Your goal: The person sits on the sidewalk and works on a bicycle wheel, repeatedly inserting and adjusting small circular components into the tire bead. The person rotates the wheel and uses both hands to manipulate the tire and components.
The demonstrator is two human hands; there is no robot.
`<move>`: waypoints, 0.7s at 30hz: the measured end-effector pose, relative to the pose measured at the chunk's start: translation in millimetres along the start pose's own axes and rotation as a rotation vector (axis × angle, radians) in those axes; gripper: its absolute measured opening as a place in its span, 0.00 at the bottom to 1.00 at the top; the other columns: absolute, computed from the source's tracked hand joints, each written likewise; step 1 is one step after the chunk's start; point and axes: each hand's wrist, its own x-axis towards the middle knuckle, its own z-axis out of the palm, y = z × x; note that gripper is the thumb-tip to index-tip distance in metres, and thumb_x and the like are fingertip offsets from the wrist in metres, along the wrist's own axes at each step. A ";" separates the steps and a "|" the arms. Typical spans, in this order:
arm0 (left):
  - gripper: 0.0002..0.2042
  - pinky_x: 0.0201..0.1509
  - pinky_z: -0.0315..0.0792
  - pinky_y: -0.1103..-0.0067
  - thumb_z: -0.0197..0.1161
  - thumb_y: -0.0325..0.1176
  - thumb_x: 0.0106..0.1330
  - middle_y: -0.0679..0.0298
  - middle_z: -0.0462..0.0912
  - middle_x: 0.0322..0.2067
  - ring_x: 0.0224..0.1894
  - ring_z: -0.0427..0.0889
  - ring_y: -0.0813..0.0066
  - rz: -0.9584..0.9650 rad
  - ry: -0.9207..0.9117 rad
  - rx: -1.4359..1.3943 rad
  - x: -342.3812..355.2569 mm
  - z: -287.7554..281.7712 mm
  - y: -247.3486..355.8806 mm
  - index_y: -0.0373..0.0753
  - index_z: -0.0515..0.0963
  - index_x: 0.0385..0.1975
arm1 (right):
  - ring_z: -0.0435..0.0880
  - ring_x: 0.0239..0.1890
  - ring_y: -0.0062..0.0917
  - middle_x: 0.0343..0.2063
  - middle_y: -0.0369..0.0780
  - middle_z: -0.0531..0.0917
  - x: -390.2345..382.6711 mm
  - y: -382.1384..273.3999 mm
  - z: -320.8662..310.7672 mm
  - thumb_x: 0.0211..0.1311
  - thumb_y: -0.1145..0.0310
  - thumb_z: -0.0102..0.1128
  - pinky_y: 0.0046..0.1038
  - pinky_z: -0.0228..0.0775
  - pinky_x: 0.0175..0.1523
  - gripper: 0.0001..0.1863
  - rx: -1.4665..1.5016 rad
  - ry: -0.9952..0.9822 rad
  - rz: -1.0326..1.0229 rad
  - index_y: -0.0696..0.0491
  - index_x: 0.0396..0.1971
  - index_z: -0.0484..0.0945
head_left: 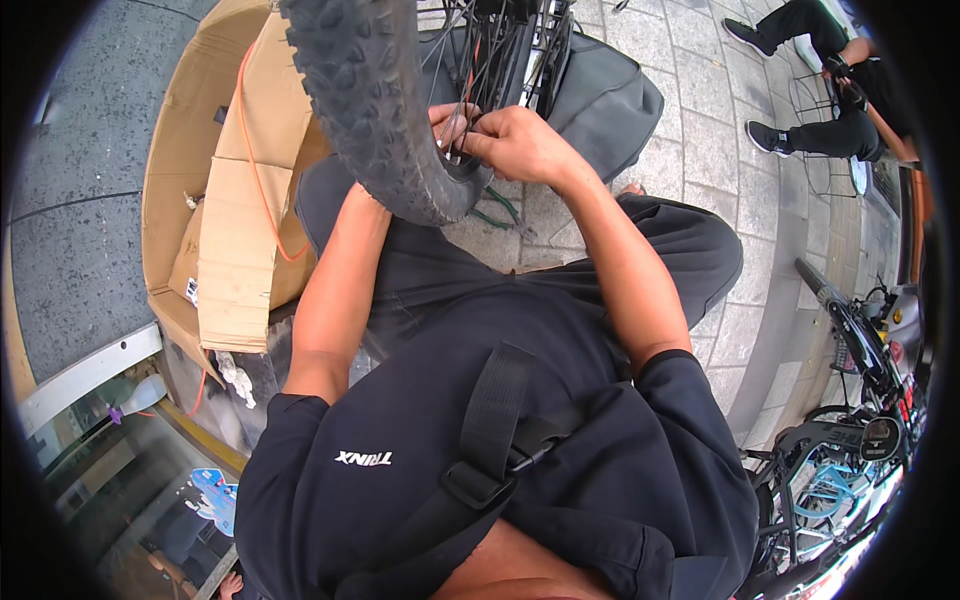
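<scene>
Two hands (450, 122) (525, 145) at bicycle wheel (368, 110), fingers (488, 126) gripping unclearly, white lettering (363, 459) on black shirt (420, 400)

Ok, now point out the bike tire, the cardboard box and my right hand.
Bike tire (366, 110): head view, on its knobbly tread.
Cardboard box (232, 270): head view, on a side flap.
Right hand (522, 145): head view, on the back of the hand.

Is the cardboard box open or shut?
Open: the box shows its inside between its cardboard sides.
</scene>
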 end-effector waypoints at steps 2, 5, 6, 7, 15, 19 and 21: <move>0.15 0.36 0.70 0.88 0.63 0.38 0.75 0.74 0.84 0.34 0.31 0.73 0.90 0.017 0.018 -0.046 0.5 -1.2 -5.3 0.36 0.83 0.54 | 0.78 0.19 0.22 0.15 0.40 0.77 -3.5 -1.3 3.0 0.67 0.58 0.64 0.30 0.71 0.28 0.21 -0.037 0.061 -0.061 0.63 0.24 0.81; 0.16 0.37 0.71 0.87 0.63 0.37 0.75 0.73 0.84 0.35 0.32 0.74 0.89 0.005 0.016 -0.133 1.3 -2.7 -10.5 0.35 0.83 0.55 | 0.79 0.21 0.20 0.16 0.38 0.79 -8.9 -7.7 8.2 0.68 0.58 0.65 0.28 0.72 0.29 0.20 -0.134 0.142 -0.098 0.62 0.26 0.83; 0.16 0.38 0.71 0.87 0.64 0.38 0.75 0.73 0.84 0.34 0.32 0.74 0.89 0.015 0.005 -0.091 0.8 -4.0 -8.6 0.35 0.83 0.55 | 0.79 0.22 0.19 0.17 0.37 0.79 -8.9 -8.6 7.6 0.68 0.58 0.65 0.27 0.72 0.30 0.19 -0.114 0.134 -0.058 0.62 0.28 0.84; 0.16 0.38 0.72 0.86 0.64 0.38 0.75 0.73 0.84 0.34 0.32 0.74 0.89 0.027 -0.009 -0.051 0.7 -4.4 -5.6 0.35 0.82 0.55 | 0.79 0.22 0.18 0.18 0.35 0.80 -8.7 -8.2 6.6 0.69 0.58 0.65 0.26 0.73 0.30 0.19 -0.095 0.129 -0.018 0.61 0.29 0.85; 0.15 0.34 0.70 0.86 0.67 0.42 0.72 0.74 0.82 0.30 0.30 0.74 0.88 0.004 -0.184 0.176 5.4 -13.7 8.7 0.34 0.84 0.45 | 0.78 0.26 0.14 0.25 0.32 0.82 -14.1 18.8 10.8 0.71 0.61 0.63 0.20 0.72 0.34 0.14 0.419 -0.053 0.100 0.58 0.40 0.85; 0.15 0.33 0.69 0.85 0.68 0.44 0.71 0.74 0.80 0.27 0.29 0.74 0.88 -0.121 -0.149 0.626 11.4 -18.0 17.0 0.35 0.84 0.39 | 0.76 0.28 0.12 0.26 0.31 0.81 -19.1 18.7 13.2 0.72 0.62 0.62 0.19 0.69 0.33 0.13 0.420 -0.042 0.093 0.59 0.41 0.85; 0.16 0.29 0.67 0.83 0.68 0.45 0.71 0.73 0.79 0.23 0.26 0.73 0.87 -0.144 -0.148 0.586 10.7 -15.5 21.2 0.36 0.83 0.32 | 0.74 0.31 0.10 0.28 0.29 0.81 -18.8 26.9 22.0 0.73 0.65 0.61 0.19 0.69 0.36 0.13 0.492 -0.006 0.008 0.61 0.42 0.84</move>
